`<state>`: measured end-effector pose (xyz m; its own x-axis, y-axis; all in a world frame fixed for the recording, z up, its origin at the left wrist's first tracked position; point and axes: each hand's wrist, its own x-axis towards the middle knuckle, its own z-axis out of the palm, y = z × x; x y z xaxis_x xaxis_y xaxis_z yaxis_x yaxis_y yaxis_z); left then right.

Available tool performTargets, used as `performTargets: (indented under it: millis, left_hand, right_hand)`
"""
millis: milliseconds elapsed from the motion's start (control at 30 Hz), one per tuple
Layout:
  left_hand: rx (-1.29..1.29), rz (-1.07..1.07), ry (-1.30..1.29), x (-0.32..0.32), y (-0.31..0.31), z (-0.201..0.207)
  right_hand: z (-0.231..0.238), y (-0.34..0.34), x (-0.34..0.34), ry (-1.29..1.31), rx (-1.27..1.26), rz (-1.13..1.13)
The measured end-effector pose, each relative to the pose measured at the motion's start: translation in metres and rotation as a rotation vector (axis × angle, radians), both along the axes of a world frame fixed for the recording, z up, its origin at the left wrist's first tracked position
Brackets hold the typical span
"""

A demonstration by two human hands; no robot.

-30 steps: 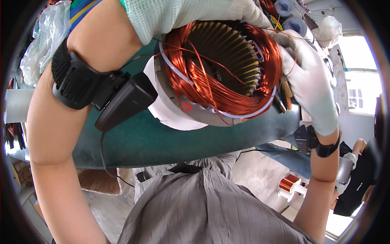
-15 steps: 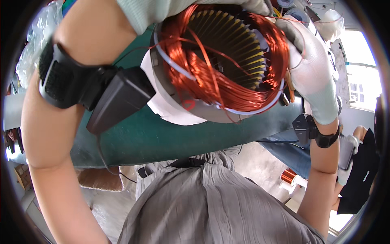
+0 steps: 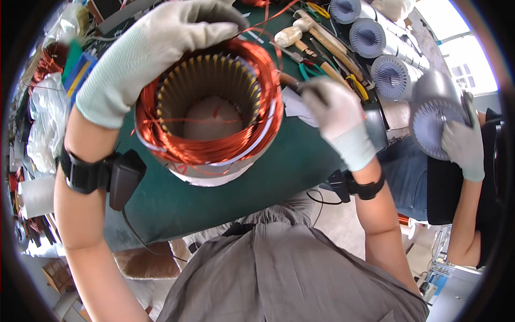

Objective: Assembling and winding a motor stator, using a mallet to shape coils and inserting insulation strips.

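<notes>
A motor stator (image 3: 206,180) stands upright on the green table, its slots lined with yellow-edged strips. Red-brown copper windings (image 3: 185,153) ring its upper end, with a white sleeve (image 3: 263,131) along the near right side. My left hand (image 3: 198,27), in a pale knitted glove, arches over the far rim of the windings, fingers stretched and slightly bent. To the right of the stator, my gloved right hand (image 3: 330,102) is smeared by motion. A brown stick-like tool (image 3: 291,81) juts from its closed fingers; its full shape is hidden.
Mallets (image 3: 289,36), pliers (image 3: 357,86) and other tools lie at the back right of the green table (image 3: 300,155). Several slotted metal cores (image 3: 367,37) stand beyond them. At the right, a co-worker's gloved hand (image 3: 464,142) holds another core (image 3: 437,115). Plastic bags (image 3: 48,123) sit at the left.
The stator, tilted toward me before, now stands upright, farther left in view. My right hand has left its right side and come down with a brown tool. The left hand stays at the far rim.
</notes>
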<state>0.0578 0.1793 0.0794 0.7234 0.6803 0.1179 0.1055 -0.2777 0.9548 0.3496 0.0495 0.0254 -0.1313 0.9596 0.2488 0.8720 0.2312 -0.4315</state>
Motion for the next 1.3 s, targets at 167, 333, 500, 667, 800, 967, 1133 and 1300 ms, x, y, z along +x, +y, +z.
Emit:
performTargets:
  millis: [167, 333, 500, 667, 800, 967, 1133, 1300]
  left_hand:
    - [-0.056, 0.109, 0.05, -0.001, -0.011, 0.011]
    - [-0.088, 0.155, 0.039, 0.0, -0.022, 0.016]
    - [0.084, 0.407, 0.034, -0.008, -0.039, 0.018]
    - [0.304, 0.606, 0.137, -0.031, -0.083, 0.012]
    - [0.506, 0.664, 0.339, -0.054, -0.13, 0.013]
    - [0.289, 0.707, 0.574, -0.061, -0.187, 0.027]
    - [1.065, 0.572, 0.456, -0.07, -0.224, 0.028]
    - [1.255, 0.413, 0.282, -0.029, -0.215, 0.015]
  right_hand:
    - [-0.046, -0.009, 0.023, -0.188, -0.008, 0.043]
    - [-0.052, -0.011, 0.024, -0.042, -0.009, -0.01]
    - [-0.046, -0.011, 0.02, 0.171, -0.079, -0.073]
    - [-0.046, -0.011, 0.018, 0.434, -0.159, -0.115]
    - [-0.041, -0.016, 0.02, 0.207, 0.152, 0.108]
    - [-0.024, -0.036, 0.001, 0.607, -0.126, -0.036]
    - [0.013, -0.085, -0.027, 0.918, -0.035, 0.245]
    - [0.044, -0.096, -0.058, 0.479, 0.03, 0.573]
